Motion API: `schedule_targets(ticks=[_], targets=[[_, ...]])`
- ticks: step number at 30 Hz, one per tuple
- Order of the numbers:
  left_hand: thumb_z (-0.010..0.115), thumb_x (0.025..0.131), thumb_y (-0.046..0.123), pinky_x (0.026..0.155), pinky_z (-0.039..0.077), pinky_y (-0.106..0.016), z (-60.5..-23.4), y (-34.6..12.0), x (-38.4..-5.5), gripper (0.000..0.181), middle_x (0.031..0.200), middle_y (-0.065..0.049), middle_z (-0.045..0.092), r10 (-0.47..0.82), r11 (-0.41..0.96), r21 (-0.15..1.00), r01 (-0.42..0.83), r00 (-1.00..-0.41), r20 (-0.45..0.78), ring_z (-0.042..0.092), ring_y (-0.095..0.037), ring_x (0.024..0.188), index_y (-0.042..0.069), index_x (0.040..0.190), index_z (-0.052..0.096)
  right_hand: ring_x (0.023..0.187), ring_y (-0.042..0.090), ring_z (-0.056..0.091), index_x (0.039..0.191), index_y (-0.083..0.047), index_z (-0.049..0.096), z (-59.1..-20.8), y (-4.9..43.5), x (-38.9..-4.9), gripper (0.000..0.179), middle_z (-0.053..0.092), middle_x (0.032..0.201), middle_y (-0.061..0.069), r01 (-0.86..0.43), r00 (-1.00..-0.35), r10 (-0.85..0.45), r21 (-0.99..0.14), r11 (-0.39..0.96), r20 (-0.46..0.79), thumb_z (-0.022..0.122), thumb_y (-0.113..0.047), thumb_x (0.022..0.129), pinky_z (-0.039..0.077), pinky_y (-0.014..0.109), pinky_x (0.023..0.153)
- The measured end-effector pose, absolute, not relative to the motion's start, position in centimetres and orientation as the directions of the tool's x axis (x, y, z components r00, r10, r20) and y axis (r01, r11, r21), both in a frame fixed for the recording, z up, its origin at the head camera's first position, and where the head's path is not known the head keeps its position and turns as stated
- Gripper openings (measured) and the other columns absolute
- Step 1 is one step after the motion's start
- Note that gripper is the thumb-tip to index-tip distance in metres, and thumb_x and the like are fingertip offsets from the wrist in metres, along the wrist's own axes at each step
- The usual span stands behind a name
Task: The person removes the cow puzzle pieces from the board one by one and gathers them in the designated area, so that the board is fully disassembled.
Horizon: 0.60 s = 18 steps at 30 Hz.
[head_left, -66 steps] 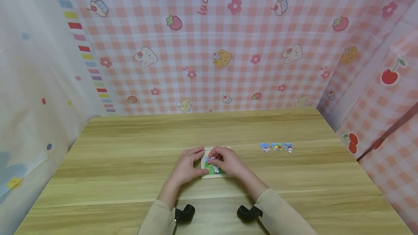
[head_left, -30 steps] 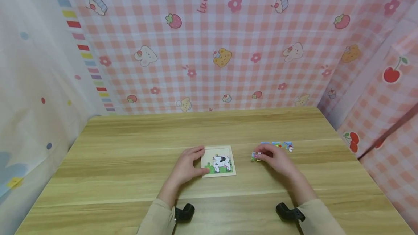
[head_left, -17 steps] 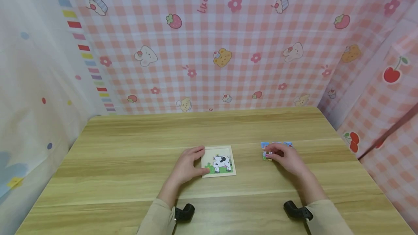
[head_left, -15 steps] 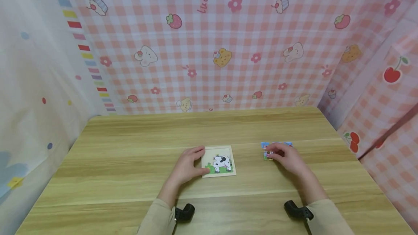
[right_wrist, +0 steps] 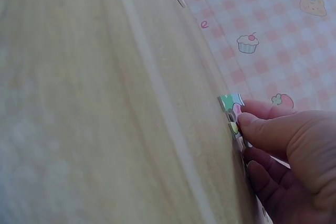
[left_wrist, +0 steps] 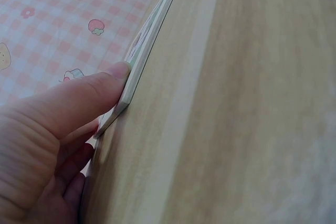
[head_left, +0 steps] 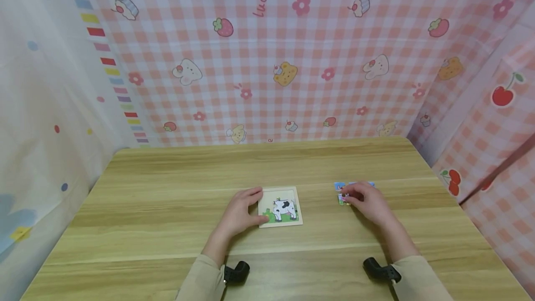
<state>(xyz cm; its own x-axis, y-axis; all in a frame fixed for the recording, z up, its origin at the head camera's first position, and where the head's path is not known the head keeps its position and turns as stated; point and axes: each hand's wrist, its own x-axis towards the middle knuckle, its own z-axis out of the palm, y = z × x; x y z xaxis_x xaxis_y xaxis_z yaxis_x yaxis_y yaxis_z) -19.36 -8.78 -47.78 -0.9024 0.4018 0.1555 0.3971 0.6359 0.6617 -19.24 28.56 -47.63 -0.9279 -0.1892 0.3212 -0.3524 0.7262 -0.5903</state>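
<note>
A square wooden puzzle board [head_left: 289, 194] with a light rim lies on the table. Its left part of the picture shows green grass, and a black-and-white cow stands at its right. My left hand [head_left: 240, 210] holds the board by its left side; the left wrist view shows the thumb [left_wrist: 113, 80] on the rim and other fingers beside the edge. Right of the board, my right hand [head_left: 369, 202] pinches a small colourful puzzle piece [right_wrist: 229, 100] between thumb and fingers, at the table surface. The piece is partly hidden by the fingers.
Blue-topped puzzle pieces [head_left: 339, 185] lie in a row just behind my right hand, which partly covers them. Wood-grain table [head_left: 167, 226] surrounds the board. A pink checked cloth [head_left: 259, 96] hangs at the table's back edge, and other cloths hang at both sides.
My right hand has left the board and carried the puzzle piece rightward to the front of the row, shifting slightly further right lately. My left hand has stayed on the board.
</note>
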Motion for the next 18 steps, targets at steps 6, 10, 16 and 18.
schedule_targets(ticks=[6,10,16,18], targets=[[0.086,0.077,0.024,0.113,0.031,-0.049,-47.80,-8.77,-19.40,0.071,0.146,-0.011,0.051,0.399,0.636,0.664,0.393,-0.904,0.153,0.041,-0.036,0.135,-0.004,0.135,0.057,0.078,0.013,0.051,0.099,-0.007,0.075,-47.78,28.61,-19.25,0.016,0.065,0.090,0.002,-0.360,-0.924,-0.194,-0.579,0.732,0.329,0.075,0.001,0.084,0.045,0.030,0.067],[0.086,0.077,0.025,0.113,0.031,-0.049,-47.82,-8.79,-19.41,0.071,0.146,-0.011,0.051,0.401,0.636,0.662,0.397,-0.903,0.156,0.041,-0.036,0.135,-0.004,0.135,0.057,0.077,0.012,0.052,0.098,-0.007,0.075,-47.86,28.62,-19.27,0.016,0.064,0.089,0.001,-0.357,-0.925,-0.191,-0.582,0.730,0.328,0.075,0.001,0.084,0.045,0.029,0.066],[0.086,0.077,0.024,0.113,0.031,-0.049,-47.77,-8.79,-19.37,0.071,0.146,-0.012,0.051,0.404,0.632,0.664,0.400,-0.901,0.158,0.041,-0.036,0.135,-0.004,0.135,0.057,0.077,0.010,0.053,0.098,-0.008,0.076,-47.94,28.67,-19.24,0.015,0.063,0.090,0.001,-0.331,-0.937,-0.167,-0.629,0.703,0.307,0.076,-0.001,0.085,0.047,0.025,0.066],[0.086,0.077,0.024,0.113,0.031,-0.049,-47.73,-8.78,-19.36,0.071,0.146,-0.012,0.051,0.404,0.631,0.665,0.400,-0.901,0.158,0.041,-0.036,0.135,-0.004,0.135,0.057,0.076,0.010,0.054,0.098,-0.008,0.076,-47.93,28.68,-19.19,0.014,0.063,0.090,0.001,-0.328,-0.938,-0.161,-0.639,0.695,0.306,0.076,-0.002,0.085,0.047,0.024,0.066]])
